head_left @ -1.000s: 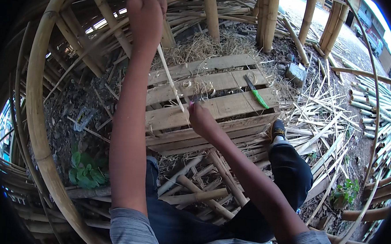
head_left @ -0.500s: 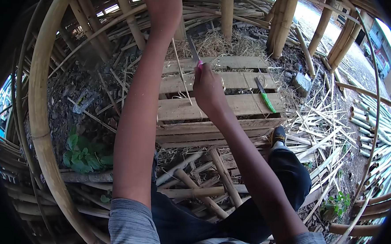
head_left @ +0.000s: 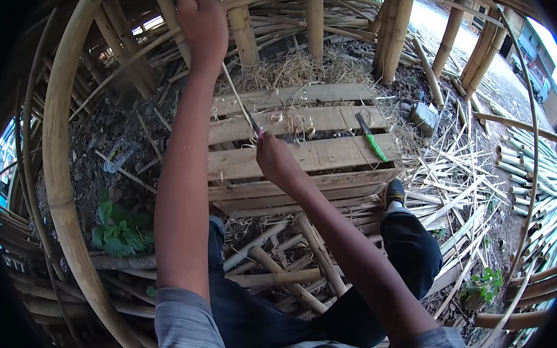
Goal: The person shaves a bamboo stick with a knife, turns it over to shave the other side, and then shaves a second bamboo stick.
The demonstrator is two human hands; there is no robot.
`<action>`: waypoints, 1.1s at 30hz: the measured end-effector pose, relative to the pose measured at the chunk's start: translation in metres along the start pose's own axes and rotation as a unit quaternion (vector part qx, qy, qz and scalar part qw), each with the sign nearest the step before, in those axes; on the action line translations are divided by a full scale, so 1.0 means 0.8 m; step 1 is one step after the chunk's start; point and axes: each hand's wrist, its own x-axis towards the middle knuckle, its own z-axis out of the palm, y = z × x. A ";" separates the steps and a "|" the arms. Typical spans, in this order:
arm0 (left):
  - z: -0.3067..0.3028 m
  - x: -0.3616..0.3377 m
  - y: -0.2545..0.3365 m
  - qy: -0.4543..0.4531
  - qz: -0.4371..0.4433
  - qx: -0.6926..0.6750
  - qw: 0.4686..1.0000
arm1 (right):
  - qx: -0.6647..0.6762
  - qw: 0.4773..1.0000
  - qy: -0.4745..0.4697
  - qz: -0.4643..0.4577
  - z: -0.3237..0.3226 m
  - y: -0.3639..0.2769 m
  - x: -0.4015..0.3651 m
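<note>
My left hand [head_left: 201, 31] is raised high at the top, closed around the upper part of a thin bamboo strip [head_left: 235, 96]. The strip slants down toward my right hand [head_left: 278, 161], whose fingers wrap a knife [head_left: 256, 127] by its pink handle. The knife's blade lies along the strip's lower end, apparently touching it. Below both hands is a slatted wooden crate [head_left: 247, 166] with curled shavings [head_left: 300, 126] on top. A second knife [head_left: 375, 146] with a green handle rests at the crate's right side, untouched.
A curved bamboo pole [head_left: 57, 131] arches along the left. Split bamboo pieces [head_left: 447, 208] litter the ground at right, beside stacked green bamboo poles [head_left: 541, 213]. A stone block [head_left: 425, 117] sits behind the crate. Bamboo posts [head_left: 392, 41] stand at the back.
Both hands have moved left in view, the right one also lower. The knife blade, earlier apart from the strip and pointing up, now lies against it.
</note>
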 end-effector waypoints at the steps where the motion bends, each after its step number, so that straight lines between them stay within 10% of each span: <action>1: 0.000 0.003 0.003 0.015 -0.002 -0.021 1.000 | -0.041 0.997 -0.048 0.037 -0.011 0.000 0.011; 6: -0.006 -0.002 0.002 0.027 -0.021 -0.045 0.998 | 0.092 0.992 0.082 0.026 -0.034 -0.053 0.021; 20: 0.020 -0.009 0.014 -0.010 -0.044 0.014 0.999 | -0.101 0.994 -0.041 0.024 0.025 0.034 0.008; 22: 0.013 -0.020 0.006 -0.022 -0.036 -0.054 0.998 | -0.130 0.983 -0.017 -0.127 -0.025 0.004 0.014; 29: 0.013 -0.012 0.009 -0.016 0.001 0.009 1.000 | -0.129 0.982 -0.030 0.138 0.045 0.071 -0.067; 32: 0.006 -0.013 0.004 -0.010 -0.013 -0.012 1.000 | -0.189 0.970 -0.134 -0.074 0.020 0.087 -0.045; 33: 0.004 -0.013 0.007 -0.008 -0.022 -0.015 1.000 | -0.103 0.989 -0.103 0.019 -0.007 0.042 -0.036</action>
